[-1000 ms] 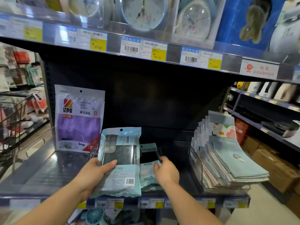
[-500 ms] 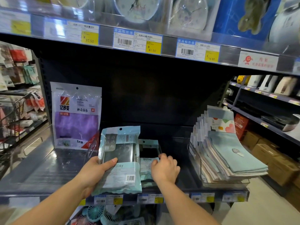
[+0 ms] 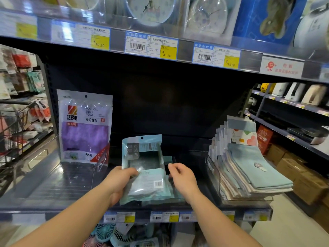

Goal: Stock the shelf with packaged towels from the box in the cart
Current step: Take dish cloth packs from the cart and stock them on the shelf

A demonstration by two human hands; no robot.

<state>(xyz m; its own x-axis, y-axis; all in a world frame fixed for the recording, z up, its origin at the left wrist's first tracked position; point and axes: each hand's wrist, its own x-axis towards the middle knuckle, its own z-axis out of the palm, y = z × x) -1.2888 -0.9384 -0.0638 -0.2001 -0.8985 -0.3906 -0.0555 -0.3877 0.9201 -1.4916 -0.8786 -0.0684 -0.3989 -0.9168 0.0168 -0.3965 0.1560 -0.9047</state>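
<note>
A teal packaged towel (image 3: 144, 166) with a dark window stands tilted on the dark shelf (image 3: 53, 184), over other teal packages (image 3: 168, 159) lying behind and under it. My left hand (image 3: 120, 183) grips its lower left side, thumb on the front. Just off the package's right edge, my right hand (image 3: 183, 177) hovers with fingers loosely curled and nothing visible between them. The box and the towels in the cart are out of view.
A purple dish-towel pack (image 3: 85, 127) stands at the left behind a clear divider (image 3: 99, 166). A clear bin of folded towels (image 3: 249, 168) fills the right. The upper shelf with clocks (image 3: 151, 8) hangs overhead. A wire cart (image 3: 10, 132) is far left.
My left hand has shifted the teal package rightward over the packages lying on the shelf. My right hand has lifted off the lower package and now sits beside the held one.
</note>
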